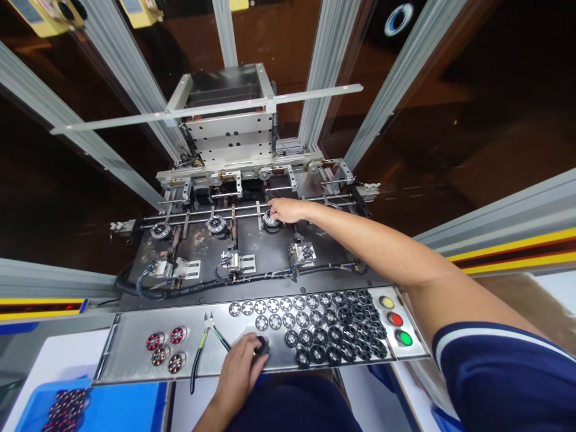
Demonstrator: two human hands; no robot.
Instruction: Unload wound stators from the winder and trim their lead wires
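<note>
At the third round fixture (271,223) of the machine, my right hand (287,210) reaches in with its fingers bent down on the fixture's top. Whether a part is between those fingers is too small to tell. My left hand (240,367) is low at the middle of the metal shelf (126,336), its thumb and fingers closed round a black round part (261,345). Just left of it lie cutters (207,336) with green and black handles. Rows of black round parts (318,335) stand on the shelf to the right. Several red-and-black parts (165,347) sit at its left.
Two more round fixtures (216,225) stand left of my right hand, with metal clamp blocks (231,261) in front. Yellow, red and green buttons (396,319) are at the shelf's right end. A blue tray (121,408) holds more parts, lower left. A pale bar (216,109) crosses above.
</note>
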